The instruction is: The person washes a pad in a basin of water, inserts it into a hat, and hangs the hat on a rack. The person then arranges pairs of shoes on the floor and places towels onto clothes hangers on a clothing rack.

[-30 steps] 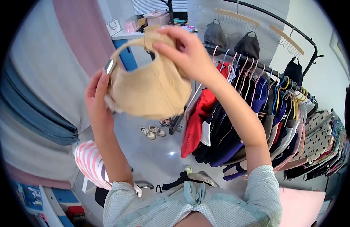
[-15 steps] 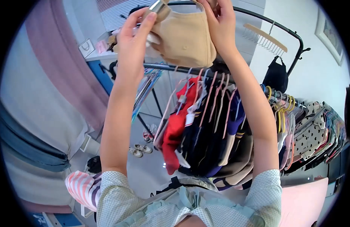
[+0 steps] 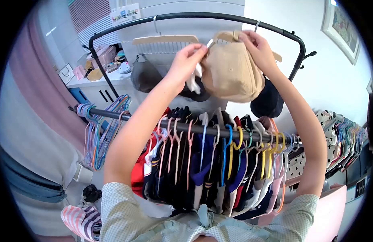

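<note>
Beige cap (image 3: 231, 71) now nearer rightmost hanging cap (image 3: 268, 101)

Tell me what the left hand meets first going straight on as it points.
Likely the tan, rounded fabric cap, whose edge the left hand holds; depth beyond is unclear.

Both hands (image 3: 185, 62) (image 3: 260, 51) high, elbows (image 3: 118, 163) wide
</note>
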